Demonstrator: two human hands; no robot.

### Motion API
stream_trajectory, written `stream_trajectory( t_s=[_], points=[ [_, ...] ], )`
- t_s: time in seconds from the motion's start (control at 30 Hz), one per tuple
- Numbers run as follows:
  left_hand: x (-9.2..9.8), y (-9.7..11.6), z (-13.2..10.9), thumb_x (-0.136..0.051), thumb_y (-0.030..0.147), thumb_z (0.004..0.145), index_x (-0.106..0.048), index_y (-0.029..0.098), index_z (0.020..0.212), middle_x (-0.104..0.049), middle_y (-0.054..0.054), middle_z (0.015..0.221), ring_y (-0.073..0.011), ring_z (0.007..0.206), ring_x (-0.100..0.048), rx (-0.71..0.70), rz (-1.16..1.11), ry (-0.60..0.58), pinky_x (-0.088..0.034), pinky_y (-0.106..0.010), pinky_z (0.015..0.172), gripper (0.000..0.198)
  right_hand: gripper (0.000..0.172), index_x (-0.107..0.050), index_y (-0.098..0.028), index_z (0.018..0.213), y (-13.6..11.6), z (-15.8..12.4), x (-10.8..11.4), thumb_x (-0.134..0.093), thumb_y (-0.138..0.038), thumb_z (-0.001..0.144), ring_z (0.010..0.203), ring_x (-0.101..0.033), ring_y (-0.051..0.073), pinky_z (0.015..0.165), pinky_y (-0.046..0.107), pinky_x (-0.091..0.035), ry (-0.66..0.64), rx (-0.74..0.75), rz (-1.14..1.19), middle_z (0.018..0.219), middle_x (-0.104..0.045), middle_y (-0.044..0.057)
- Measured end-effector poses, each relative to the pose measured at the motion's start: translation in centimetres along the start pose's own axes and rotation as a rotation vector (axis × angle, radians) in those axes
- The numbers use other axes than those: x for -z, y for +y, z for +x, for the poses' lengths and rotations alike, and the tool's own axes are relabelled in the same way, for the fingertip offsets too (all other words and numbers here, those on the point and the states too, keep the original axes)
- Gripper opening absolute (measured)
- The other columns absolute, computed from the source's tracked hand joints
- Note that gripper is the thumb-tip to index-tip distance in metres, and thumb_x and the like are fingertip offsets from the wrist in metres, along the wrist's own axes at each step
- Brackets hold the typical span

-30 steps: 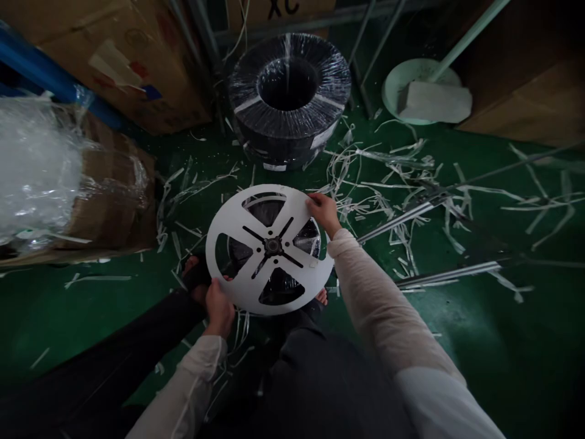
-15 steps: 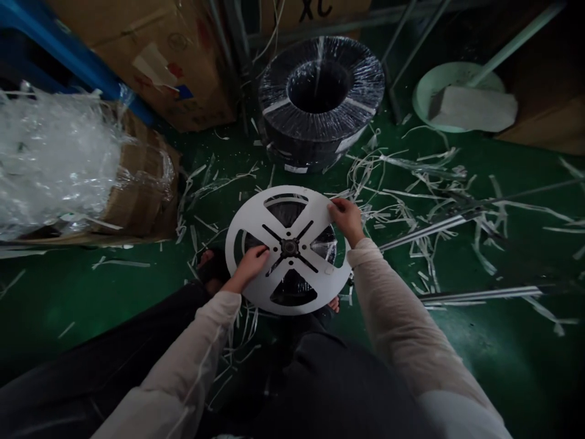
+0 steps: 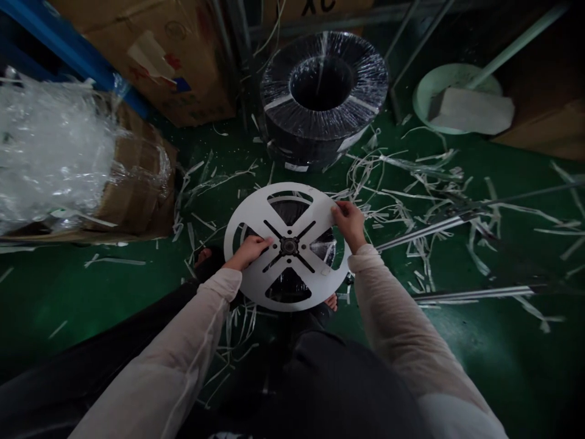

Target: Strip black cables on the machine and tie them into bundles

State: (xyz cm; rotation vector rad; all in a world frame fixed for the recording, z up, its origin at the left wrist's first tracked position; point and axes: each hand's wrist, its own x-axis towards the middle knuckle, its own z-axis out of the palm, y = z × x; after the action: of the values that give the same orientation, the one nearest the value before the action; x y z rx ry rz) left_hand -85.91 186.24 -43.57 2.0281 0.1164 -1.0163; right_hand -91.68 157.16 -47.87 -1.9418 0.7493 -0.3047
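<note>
A white round reel flange [image 3: 315,277] with wedge-shaped cutouts, narrow slots and a dark hub [image 3: 289,246] at its centre lies between my feet. Black, film-wrapped material shows through the cutouts beneath it. On its left side, my left hand [image 3: 247,252] grips a spoke beside the left cutout, thumb on top near the hub; the other fingers are mostly hidden. My right hand [image 3: 350,222] pinches the flange's upper right rim between thumb and fingers.
A large film-wrapped black coil [image 3: 292,119] stands just ahead. At left is a carton [image 3: 137,183] heaped with clear plastic. White strap scraps [image 3: 411,183] and metal bars [image 3: 425,231] litter the green floor at right, with a pale green dustpan [image 3: 423,91] behind.
The flange has turned slightly clockwise. My left hand has moved up a little along with it, and my right hand has shifted slightly right and down, both keeping their grip.
</note>
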Motion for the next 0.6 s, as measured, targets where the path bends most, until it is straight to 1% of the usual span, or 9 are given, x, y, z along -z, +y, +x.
stream_trajectory(
  t_s=[0.1, 0.2, 0.3, 0.4, 0.43, 0.5, 0.6],
  points=[
    [-0.1, -0.8, 0.4, -0.065, 0.058, 0.063, -0.058, 0.015, 0.052, -0.050, 0.001, 0.046, -0.0114, 0.045, -0.041, 0.018, -0.085, -0.011, -0.029, -0.026, 0.050, 0.045, 0.035, -0.066, -0.012, 0.096, -0.3, -0.1, 0.0, -0.055, -0.036, 0.074, 0.077, -0.061, 0.022, 0.077, 0.037, -0.048, 0.020, 0.013, -0.059, 0.089, -0.069, 0.011],
    [-0.1, -1.5, 0.9, -0.069, 0.056, 0.060, -0.061, 0.013, 0.057, -0.055, -0.001, 0.051, -0.0115, 0.047, -0.044, 0.040, -0.187, -0.035, -0.031, -0.026, 0.050, 0.044, 0.034, -0.066, -0.012, 0.096, -0.7, -0.2, 0.0, -0.054, -0.036, 0.075, 0.079, -0.061, 0.023, 0.078, 0.038, -0.047, 0.029, 0.025, -0.104, 0.090, -0.070, 0.011],
    [0.1, -1.4, 1.4, -0.076, 0.048, 0.055, -0.063, 0.012, 0.060, -0.058, -0.003, 0.054, -0.0120, 0.049, -0.049, 0.056, -0.289, -0.053, -0.034, -0.025, 0.050, 0.039, 0.033, -0.065, -0.014, 0.097, -0.8, -0.2, -0.1, -0.053, -0.036, 0.075, 0.080, -0.061, 0.023, 0.078, 0.038, -0.047, 0.016, 0.022, -0.121, 0.090, -0.069, 0.011],
    [0.0, -1.0, 2.0, -0.078, 0.036, 0.052, -0.065, 0.012, 0.070, -0.065, -0.004, 0.064, -0.0144, 0.057, -0.056, 0.039, -0.416, -0.054, -0.041, -0.026, 0.055, 0.032, 0.033, -0.064, -0.015, 0.099, -0.9, 0.0, -0.1, -0.052, -0.035, 0.076, 0.083, -0.061, 0.025, 0.080, 0.039, -0.046, 0.002, 0.014, -0.142, 0.093, -0.069, 0.011],
    [-0.2, -0.8, 2.3, -0.077, 0.033, 0.053, -0.066, 0.013, 0.074, -0.066, -0.005, 0.068, -0.0149, 0.059, -0.058, 0.028, -0.460, -0.051, -0.042, -0.027, 0.057, 0.031, 0.033, -0.064, -0.015, 0.100, -1.0, 0.0, 0.0, -0.052, -0.035, 0.077, 0.084, -0.060, 0.025, 0.081, 0.039, -0.046, 0.001, 0.014, -0.142, 0.094, -0.068, 0.011],
    [-0.6, -0.7, 2.7, -0.072, 0.034, 0.060, -0.065, 0.014, 0.081, -0.067, -0.004, 0.070, -0.0150, 0.060, -0.058, 0.004, -0.544, -0.045, -0.042, -0.028, 0.057, 0.030, 0.035, -0.061, -0.015, 0.105, -1.1, -0.3, 0.3, -0.053, -0.033, 0.076, 0.088, -0.060, 0.025, 0.083, 0.040, -0.045, 0.013, 0.042, -0.137, 0.098, -0.066, 0.012],
    [-1.3, -0.6, 3.3, -0.063, 0.040, 0.072, -0.063, 0.016, 0.093, -0.067, -0.004, 0.074, -0.0158, 0.062, -0.059, -0.028, -0.651, -0.050, -0.042, -0.029, 0.057, 0.032, 0.038, -0.057, -0.015, 0.108, -1.5, -2.3, 0.9, -0.054, -0.034, 0.075, 0.100, -0.054, 0.026, 0.089, 0.041, -0.043, 0.105, 0.163, -0.182, 0.107, -0.060, 0.014]
  ],
)
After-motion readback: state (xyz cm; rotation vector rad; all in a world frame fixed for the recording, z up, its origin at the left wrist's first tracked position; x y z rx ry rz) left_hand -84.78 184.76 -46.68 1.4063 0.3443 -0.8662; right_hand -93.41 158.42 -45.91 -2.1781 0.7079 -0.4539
